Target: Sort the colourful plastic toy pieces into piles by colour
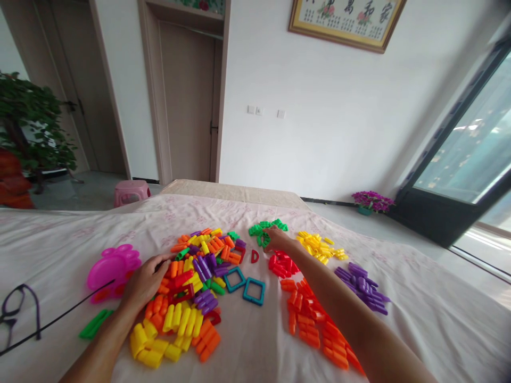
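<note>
A mixed pile of plastic building blocks (183, 284) in orange, yellow, purple, green and red lies left of centre on the cloth. At its left edge is my left hand (147, 277), fingers stretched onto the blocks with a gap beside the thumb; no block shows in its grasp. My right hand (276, 239) reaches over a heap of green blocks (279, 225) at the far middle. Its finger and thumb look apart, and the fingertips touch or nearly touch the green pieces. Just below that hand sits a heap of red blocks (281, 264).
Further heaps hold yellow blocks (317, 247), purple blocks (361, 287) and orange blocks (305, 316), the last partly under my right forearm. Two teal square frames (254, 291) and a red D-shaped piece (254, 256) lie mid-cloth. Left are a pink paw-shaped tray (106, 264), green pieces (96, 323) and glasses (22, 303).
</note>
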Motion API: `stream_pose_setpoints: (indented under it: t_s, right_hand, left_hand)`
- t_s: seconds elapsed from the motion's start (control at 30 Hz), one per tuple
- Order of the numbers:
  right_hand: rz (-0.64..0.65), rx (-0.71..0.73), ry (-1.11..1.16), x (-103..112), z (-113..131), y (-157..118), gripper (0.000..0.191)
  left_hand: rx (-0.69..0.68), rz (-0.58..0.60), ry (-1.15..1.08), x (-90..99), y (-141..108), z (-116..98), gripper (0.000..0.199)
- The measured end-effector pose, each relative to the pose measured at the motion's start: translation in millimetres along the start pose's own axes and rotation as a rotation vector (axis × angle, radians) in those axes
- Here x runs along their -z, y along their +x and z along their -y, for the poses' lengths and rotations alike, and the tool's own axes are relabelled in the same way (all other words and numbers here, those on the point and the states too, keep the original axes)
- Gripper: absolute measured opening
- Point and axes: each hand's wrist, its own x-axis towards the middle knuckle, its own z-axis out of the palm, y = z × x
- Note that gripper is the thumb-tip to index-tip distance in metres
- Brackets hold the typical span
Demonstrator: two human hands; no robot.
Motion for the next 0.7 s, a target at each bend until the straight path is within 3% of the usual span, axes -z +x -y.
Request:
stream_pose_setpoints:
  t_s: [0.1,0.17,0.3,0.5,0.7]
  right_hand:
    - [-0.069,-0.054,-0.031,-4,4,7,0.052]
    - [-0.103,-0.093,-0.033,-3,6,10,0.044]
    - [-0.158,-0.077,-0.047,3,16,7,0.048]
    - [-0.065,0.305,-0.246,-9,35,1,0.057]
    - [-0.03,0.273,-0.287,-19,21,13,0.056]
  left_hand:
    - [0.01,-0.004,0.0,1.1,-1,-2,0.042]
    - [0.02,-0.004,-0.001,2.1,-1,-4,0.042]
    - [0.024,-0.003,-0.004,3.1,-2,-7,0.042]
    - [0.027,-0.004,-0.019,1.9,-1,-5,0.042]
    - [0.004,-0.006,-0.014,1.6,-1,-4,0.041]
